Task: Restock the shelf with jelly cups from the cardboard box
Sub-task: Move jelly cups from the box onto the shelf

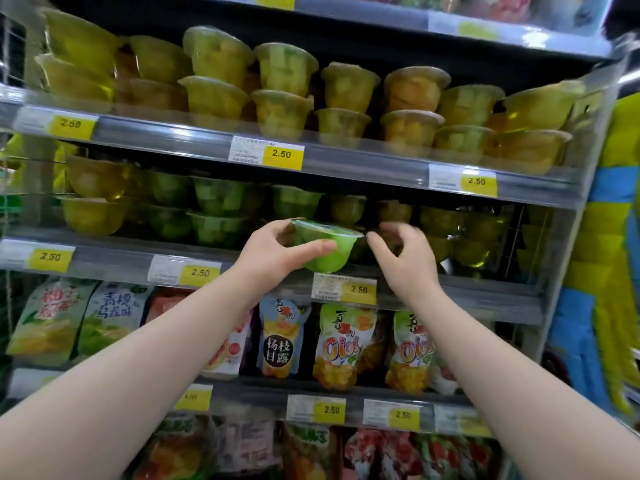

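Observation:
A green jelly cup point(329, 242) with a clear lid is held in my left hand point(273, 252), thumb across its front, just in front of the second shelf point(114, 263). My right hand point(405, 252) hovers beside the cup's right rim with fingers curled and apart, holding nothing. Behind them, stacked green jelly cups point(221, 209) and yellow jelly cups point(93, 195) fill that shelf. The upper shelf point(346, 161) carries more stacked yellow-green cups point(284, 95). The cardboard box is not in view.
Fruit-drink pouches point(341, 348) hang in the row below, with more packets point(242, 448) under them. Yellow 2.50 price tags point(282, 154) line every shelf edge. A blue and yellow display point(602, 306) stands at the right.

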`<state>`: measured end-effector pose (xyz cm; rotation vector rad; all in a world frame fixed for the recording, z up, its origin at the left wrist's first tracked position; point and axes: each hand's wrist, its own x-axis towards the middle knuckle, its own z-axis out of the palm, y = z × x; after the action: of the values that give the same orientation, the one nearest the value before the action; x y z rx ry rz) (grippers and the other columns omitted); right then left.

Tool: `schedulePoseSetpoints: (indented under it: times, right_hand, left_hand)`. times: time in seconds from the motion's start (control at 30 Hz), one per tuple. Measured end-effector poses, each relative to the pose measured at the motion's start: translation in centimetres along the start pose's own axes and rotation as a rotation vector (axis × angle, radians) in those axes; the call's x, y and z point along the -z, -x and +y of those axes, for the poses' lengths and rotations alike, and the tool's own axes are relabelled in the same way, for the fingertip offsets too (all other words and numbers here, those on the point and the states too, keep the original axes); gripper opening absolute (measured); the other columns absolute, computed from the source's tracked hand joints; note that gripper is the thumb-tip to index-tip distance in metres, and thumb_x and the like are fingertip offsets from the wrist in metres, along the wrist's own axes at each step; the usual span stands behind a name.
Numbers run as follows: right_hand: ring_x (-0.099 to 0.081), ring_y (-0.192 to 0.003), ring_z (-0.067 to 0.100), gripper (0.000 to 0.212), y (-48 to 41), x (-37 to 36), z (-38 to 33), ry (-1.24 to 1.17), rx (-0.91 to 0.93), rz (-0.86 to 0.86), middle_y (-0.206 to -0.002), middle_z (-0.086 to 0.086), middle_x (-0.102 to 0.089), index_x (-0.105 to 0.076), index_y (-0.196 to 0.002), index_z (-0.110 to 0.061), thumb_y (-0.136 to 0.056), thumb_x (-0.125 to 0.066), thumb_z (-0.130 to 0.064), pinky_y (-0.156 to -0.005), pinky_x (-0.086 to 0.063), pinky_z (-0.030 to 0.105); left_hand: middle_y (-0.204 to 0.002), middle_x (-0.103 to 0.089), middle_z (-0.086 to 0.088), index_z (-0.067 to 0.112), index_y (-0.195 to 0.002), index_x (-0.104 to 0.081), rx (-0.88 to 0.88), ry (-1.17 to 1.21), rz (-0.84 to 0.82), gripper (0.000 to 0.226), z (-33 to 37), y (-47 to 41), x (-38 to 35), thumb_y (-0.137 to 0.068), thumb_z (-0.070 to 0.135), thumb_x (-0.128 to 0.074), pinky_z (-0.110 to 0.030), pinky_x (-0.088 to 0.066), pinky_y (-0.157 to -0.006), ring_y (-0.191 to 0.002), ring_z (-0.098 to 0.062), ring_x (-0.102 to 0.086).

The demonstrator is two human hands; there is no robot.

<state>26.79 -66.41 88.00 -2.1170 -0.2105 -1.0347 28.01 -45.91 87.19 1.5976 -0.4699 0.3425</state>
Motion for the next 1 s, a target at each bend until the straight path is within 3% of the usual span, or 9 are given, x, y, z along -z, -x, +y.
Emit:
schedulePoseSetpoints:
  times: [0.07,0.13,0.27,0.37,0.47,0.6,0.7,0.83,1.0]
  right_hand:
    - [-0.059,-0.089,-0.001,0.007,1.0,1.0,0.0,-0.156,0.027,-0.078,-0.096,-0.012,-0.065,-0.066,-0.093,-0.031,-0.093,-0.059,-0.034,-0.084,-0.048,0.027]
    - [-0.063,-0.09,0.0,0.004,1.8,1.6,-0.2,-0.266,0.026,-0.202,-0.096,-0.012,-0.069,-0.065,-0.093,-0.035,-0.09,-0.063,-0.033,-0.086,-0.052,0.027]
    - [-0.064,-0.095,-0.004,0.026,2.0,2.6,-0.5,-0.366,0.021,-0.267,-0.102,-0.015,-0.069,-0.061,-0.102,-0.037,-0.081,-0.074,-0.032,-0.08,-0.05,0.013]
    - [-0.065,-0.095,-0.003,0.039,1.7,2.8,-0.1,-0.419,-0.005,-0.201,-0.105,-0.012,-0.069,-0.062,-0.11,-0.028,-0.076,-0.079,-0.029,-0.081,-0.051,0.014]
    - [-0.064,-0.096,-0.003,0.052,1.2,2.7,0.6,-0.397,-0.016,-0.074,-0.108,-0.012,-0.068,-0.059,-0.119,-0.021,-0.073,-0.081,-0.032,-0.082,-0.051,0.013]
    - [-0.06,-0.094,-0.006,0.052,-0.3,1.9,0.7,-0.349,-0.07,0.031,-0.102,-0.021,-0.062,-0.055,-0.119,-0.025,-0.075,-0.08,-0.036,-0.075,-0.045,0.008]
    - [-0.059,-0.1,0.005,0.06,-1.7,0.3,0.4,-0.348,-0.113,0.033,-0.108,-0.012,-0.063,-0.054,-0.126,-0.018,-0.075,-0.081,-0.035,-0.084,-0.045,0.018]
    - [-0.061,-0.105,0.013,0.056,-3.3,-2.3,0.4,-0.314,-0.121,0.012,-0.111,-0.005,-0.067,-0.059,-0.123,-0.019,-0.074,-0.079,-0.038,-0.093,-0.05,0.032]
    - [-0.058,-0.107,0.018,0.051,-4.1,-3.8,-0.1,-0.244,-0.147,-0.004,-0.106,-0.006,-0.062,-0.057,-0.122,-0.019,-0.079,-0.074,-0.041,-0.088,-0.046,0.03]
  left_hand:
    - [-0.106,-0.072,0.004,0.02,-0.107,-0.066,0.003,0.081,-0.009,0.09,0.3,-0.1,-1.3,-0.032,0.065,-0.086,-0.04,-0.055,-0.09,-0.099,-0.015,-0.069]
    - [-0.109,-0.069,-0.001,0.016,-0.112,-0.059,0.0,0.135,-0.003,0.095,0.7,0.0,-2.8,-0.035,0.065,-0.085,-0.04,-0.056,-0.088,-0.1,-0.017,-0.068]
    - [-0.115,-0.063,-0.01,0.011,-0.113,-0.051,-0.026,0.195,-0.046,0.086,1.5,0.1,-5.2,-0.049,0.061,-0.078,-0.032,-0.056,-0.085,-0.1,-0.017,-0.068]
    - [-0.119,-0.064,-0.005,0.013,-0.12,-0.055,-0.061,0.161,-0.13,0.065,2.0,-0.3,-5.7,-0.072,0.056,-0.062,-0.031,-0.054,-0.091,-0.107,-0.013,-0.064]
    - [-0.128,-0.059,0.004,0.022,-0.127,-0.056,-0.215,-0.219,-0.05,0.033,1.2,-0.9,-4.6,-0.097,0.034,-0.052,-0.03,-0.042,-0.104,-0.118,-0.008,-0.054]
    - [-0.148,-0.041,-0.005,0.012,-0.144,-0.04,-0.437,-0.884,0.003,0.053,-0.9,-1.2,-3.5,-0.093,0.019,-0.053,-0.034,-0.031,-0.112,-0.137,-0.022,-0.037]
    - [-0.154,-0.031,-0.002,0.016,-0.149,-0.03,-0.398,-0.965,-0.043,0.06,-1.9,-1.3,-3.7,-0.094,0.028,-0.051,-0.037,-0.027,-0.114,-0.14,-0.023,-0.03]
    - [-0.15,-0.036,-0.001,0.017,-0.147,-0.035,-0.436,-0.947,-0.022,0.056,-1.9,-1.8,-3.4,-0.094,0.027,-0.049,-0.032,-0.027,-0.113,-0.138,-0.02,-0.033]
    - [-0.15,-0.037,0.0,0.017,-0.147,-0.035,-0.467,-0.964,-0.059,0.055,-2.1,-2.1,-2.8,-0.094,0.024,-0.049,-0.03,-0.027,-0.112,-0.137,-0.019,-0.033]
